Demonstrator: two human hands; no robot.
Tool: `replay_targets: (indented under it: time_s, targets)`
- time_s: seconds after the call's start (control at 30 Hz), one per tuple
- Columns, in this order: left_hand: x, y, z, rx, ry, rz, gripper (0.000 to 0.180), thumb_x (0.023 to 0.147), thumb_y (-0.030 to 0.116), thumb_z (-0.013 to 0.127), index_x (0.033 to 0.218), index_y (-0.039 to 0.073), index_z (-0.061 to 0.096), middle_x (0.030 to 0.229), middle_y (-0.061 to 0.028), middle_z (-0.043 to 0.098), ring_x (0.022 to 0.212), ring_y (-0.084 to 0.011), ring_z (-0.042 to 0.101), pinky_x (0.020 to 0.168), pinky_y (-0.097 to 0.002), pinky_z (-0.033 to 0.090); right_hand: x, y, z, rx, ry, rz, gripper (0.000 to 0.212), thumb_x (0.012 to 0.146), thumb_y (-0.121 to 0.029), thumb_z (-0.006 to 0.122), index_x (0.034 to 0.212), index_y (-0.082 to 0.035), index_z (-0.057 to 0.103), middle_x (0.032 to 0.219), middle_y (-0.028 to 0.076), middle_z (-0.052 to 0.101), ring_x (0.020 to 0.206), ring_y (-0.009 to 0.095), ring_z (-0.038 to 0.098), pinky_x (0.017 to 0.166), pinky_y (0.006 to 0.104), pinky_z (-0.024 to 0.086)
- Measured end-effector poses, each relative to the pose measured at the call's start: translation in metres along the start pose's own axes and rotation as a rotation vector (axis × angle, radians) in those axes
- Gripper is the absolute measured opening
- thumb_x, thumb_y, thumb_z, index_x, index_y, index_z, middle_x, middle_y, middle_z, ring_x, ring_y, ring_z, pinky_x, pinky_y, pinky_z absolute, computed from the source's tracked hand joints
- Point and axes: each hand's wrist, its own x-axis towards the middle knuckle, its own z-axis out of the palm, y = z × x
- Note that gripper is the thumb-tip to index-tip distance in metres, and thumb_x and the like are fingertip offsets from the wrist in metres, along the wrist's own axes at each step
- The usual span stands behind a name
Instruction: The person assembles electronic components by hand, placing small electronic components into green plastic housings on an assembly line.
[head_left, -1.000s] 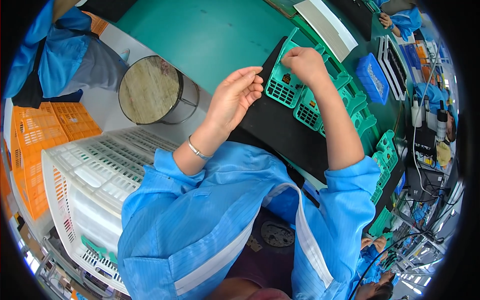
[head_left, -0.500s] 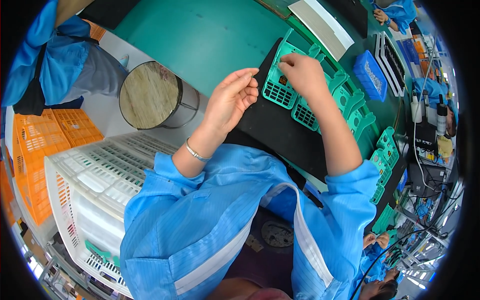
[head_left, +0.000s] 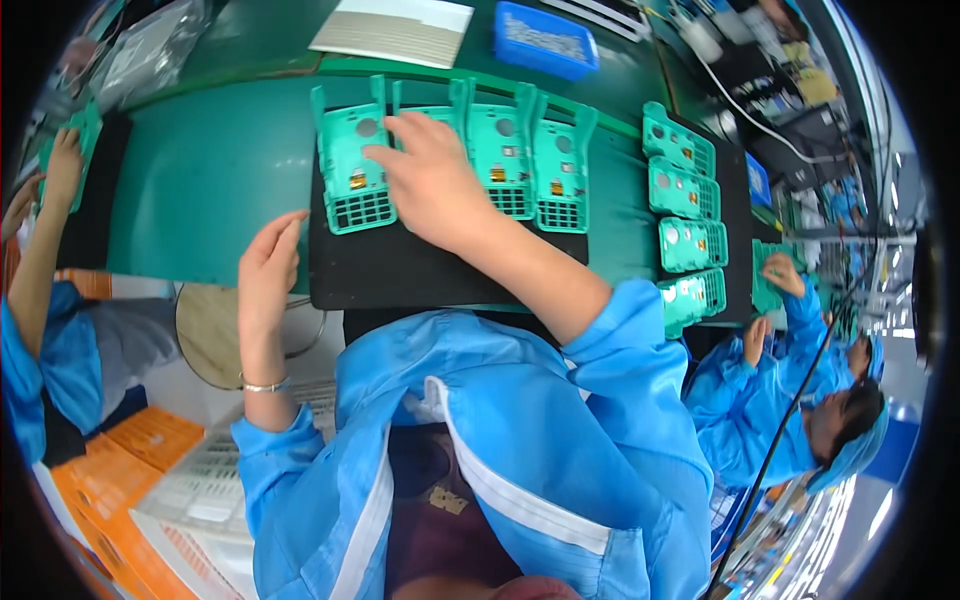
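Note:
My left hand (head_left: 268, 272) is raised beside the left edge of a black mat (head_left: 440, 268), thumb and forefinger pinched together. Whatever sits between those fingertips is too small to make out. Over a row of green plastic housings on the mat reaches my right hand (head_left: 432, 182), its thumb and forefinger apart and nothing visible between them. They hover at the right side of the leftmost housing (head_left: 345, 150). The second housing (head_left: 440, 118) is largely covered by this hand. Two more housings, a third (head_left: 505, 150) and a fourth (head_left: 562, 165), lie to the right, grilles facing me.
A blue bin (head_left: 545, 42) of small parts and a pale cardboard sheet (head_left: 392, 30) lie beyond the mat. Several green housings (head_left: 690, 245) stand in a column at right. Co-workers' hands (head_left: 770, 300) are at work further right, others at far left. A round stool (head_left: 210, 335) stands at lower left.
The view has turned, so the housings now lie straight ahead in a row. My hands are farther apart, the right one over the left-hand housings. My left fingers stay pinched.

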Motion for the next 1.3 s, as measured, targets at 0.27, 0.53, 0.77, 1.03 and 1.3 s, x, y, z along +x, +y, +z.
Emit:
replay_targets:
  time_s: [0.27,0.53,0.77,1.03,1.3]
  targets:
    - [0.011,-0.009,0.004,0.568,0.052,0.276,0.024,0.090,0.020,0.053,0.106,0.005,0.063,0.059,0.0080,0.040,0.050,0.0005,0.031,0.043,-0.0176,0.022,-0.139,0.091,-0.119,-0.259,0.034,0.891,0.048,0.081,-0.025,0.060,0.122,-0.002,0.050,0.120,0.019,0.053,0.103,0.031,0.056,0.088,0.0372,0.045]
    - [0.009,-0.007,0.020,-0.503,-0.039,-0.021,0.032,0.094,0.020,0.044,0.116,-0.001,0.052,0.078,-0.0007,0.055,0.064,-0.0080,0.051,0.054,-0.0202,0.040,-0.160,0.102,-0.116,1.135,0.122,1.217,0.068,0.080,-0.030,0.065,0.132,0.002,0.036,0.102,0.007,0.059,0.088,0.013,0.056,0.072,0.0263,0.046]
    - [0.005,-0.008,0.052,-0.898,-0.404,-0.019,0.040,0.096,0.026,0.038,0.126,0.000,0.045,0.121,-0.0143,0.053,0.106,-0.0252,0.054,0.091,-0.0358,0.045,-0.173,0.084,-0.108,1.725,0.094,1.017,0.043,0.082,-0.007,0.048,0.124,-0.001,0.041,0.110,0.013,0.057,0.092,0.021,0.061,0.074,0.0341,0.053]
    - [-0.033,-0.003,0.080,-0.895,-0.377,-0.066,0.038,0.094,0.025,0.042,0.123,0.000,0.047,0.119,-0.0143,0.054,0.104,-0.0266,0.055,0.090,-0.0384,0.046,-0.183,0.046,-0.120,1.706,0.200,0.886,0.060,0.074,0.005,0.046,0.132,-0.002,0.032,0.113,0.011,0.054,0.097,0.020,0.059,0.073,0.0318,0.054]
    - [0.007,0.040,0.179,-0.955,-0.329,-0.131,0.036,0.092,0.023,0.045,0.120,0.000,0.049,0.117,-0.0143,0.055,0.103,-0.0280,0.055,0.089,-0.0411,0.046,-0.248,0.046,-0.198,1.478,0.762,0.757,0.056,0.072,0.005,0.049,0.127,0.000,0.040,0.119,0.014,0.052,0.107,0.023,0.055,0.091,0.0345,0.044]
